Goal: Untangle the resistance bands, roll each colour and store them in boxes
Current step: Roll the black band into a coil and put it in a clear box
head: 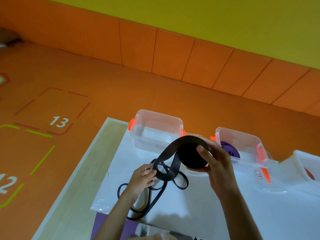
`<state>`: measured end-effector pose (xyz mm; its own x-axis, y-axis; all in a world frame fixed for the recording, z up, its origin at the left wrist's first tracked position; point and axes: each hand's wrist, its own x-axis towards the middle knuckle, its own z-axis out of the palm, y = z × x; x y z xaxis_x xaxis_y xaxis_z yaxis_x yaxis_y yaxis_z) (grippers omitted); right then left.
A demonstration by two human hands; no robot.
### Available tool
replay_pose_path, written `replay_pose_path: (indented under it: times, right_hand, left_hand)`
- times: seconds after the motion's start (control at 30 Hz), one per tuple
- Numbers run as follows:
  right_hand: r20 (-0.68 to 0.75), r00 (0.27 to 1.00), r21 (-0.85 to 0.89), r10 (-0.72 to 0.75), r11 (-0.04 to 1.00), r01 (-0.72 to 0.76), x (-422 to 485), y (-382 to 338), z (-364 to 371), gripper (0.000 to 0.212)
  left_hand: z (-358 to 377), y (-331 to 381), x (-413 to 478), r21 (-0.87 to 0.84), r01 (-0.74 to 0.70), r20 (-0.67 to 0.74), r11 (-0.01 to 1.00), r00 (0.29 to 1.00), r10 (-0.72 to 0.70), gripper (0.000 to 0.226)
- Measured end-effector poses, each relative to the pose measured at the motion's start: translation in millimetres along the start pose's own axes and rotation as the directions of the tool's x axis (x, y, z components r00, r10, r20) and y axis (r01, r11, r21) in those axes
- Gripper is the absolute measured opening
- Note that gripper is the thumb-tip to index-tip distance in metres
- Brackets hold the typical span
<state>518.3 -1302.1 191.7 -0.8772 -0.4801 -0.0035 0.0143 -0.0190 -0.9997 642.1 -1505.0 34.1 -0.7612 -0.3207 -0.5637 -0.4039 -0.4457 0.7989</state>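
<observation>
My right hand [217,163] grips a thick roll of black resistance band [189,155], held above the white sheet on the table. A loose strand arcs from the roll over to my left hand [142,179], which pinches the black band where it loops. More black loops [149,201] trail on the sheet under my left forearm. A clear box with orange clips [156,130] stands behind the roll with nothing seen inside. A second clear box [242,146] to the right holds a rolled purple band [231,150].
A third box [306,167] at the right edge shows something red inside. A loose clear lid [266,181] lies in front of the purple band's box. The white sheet [199,210] covers a pale wooden table [83,193] over an orange numbered floor.
</observation>
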Motion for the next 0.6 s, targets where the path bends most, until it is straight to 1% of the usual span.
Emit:
replay_pose_path:
  times: [0.1, 0.2, 0.27, 0.37, 0.43, 0.5, 0.53, 0.6]
  right_hand:
    - [-0.004, 1.000, 0.012, 0.016, 1.000, -0.016, 0.2, 1.9, -2.7, 0.040]
    - [-0.033, 0.999, 0.009, 0.026, 1.000, -0.026, 2.5, 3.5, -5.8, 0.046]
    - [-0.087, 0.996, -0.017, 0.028, 0.999, -0.029, 5.9, 5.9, -10.6, 0.041]
    - [-0.182, 0.983, -0.075, 0.033, 0.996, -0.047, 11.6, 12.0, -18.4, 0.031]
    - [-0.230, 0.971, -0.065, 0.060, 0.995, -0.076, 15.1, 18.5, -22.8, 0.027]
    - [-0.260, 0.962, -0.032, 0.089, 0.994, -0.100, 18.2, 24.5, -26.2, 0.029]
    - [-0.270, 0.958, -0.026, 0.096, 0.994, -0.107, 19.7, 26.8, -27.6, 0.032]
    - [-0.283, 0.954, -0.043, 0.099, 0.992, -0.116, 22.4, 29.8, -29.5, 0.035]
  left_hand:
    - [-0.1, -5.4, 2.0, -0.083, 0.042, 0.029, 0.996, 0.999, -0.040, 0.021]
    - [-4.4, -5.6, 2.8, -0.098, 0.050, 0.021, 0.994, 0.999, -0.048, 0.020]
    - [-9.8, -3.2, 3.4, -0.155, 0.061, 0.053, 0.986, 0.997, -0.054, 0.023]
    - [-21.2, 0.9, 0.2, -0.302, 0.098, 0.099, 0.948, 0.993, -0.071, 0.025]
    - [-29.1, 1.8, -4.6, -0.341, 0.102, 0.179, 0.935, 0.983, -0.042, 0.029]
    - [-34.1, -0.2, -8.3, -0.346, 0.094, 0.266, 0.933, 0.964, 0.002, 0.038]
    - [-35.3, -1.7, -8.8, -0.365, 0.096, 0.291, 0.926, 0.957, 0.015, 0.041]
    - [-36.3, -3.3, -8.9, -0.414, 0.097, 0.302, 0.905, 0.952, 0.036, 0.038]
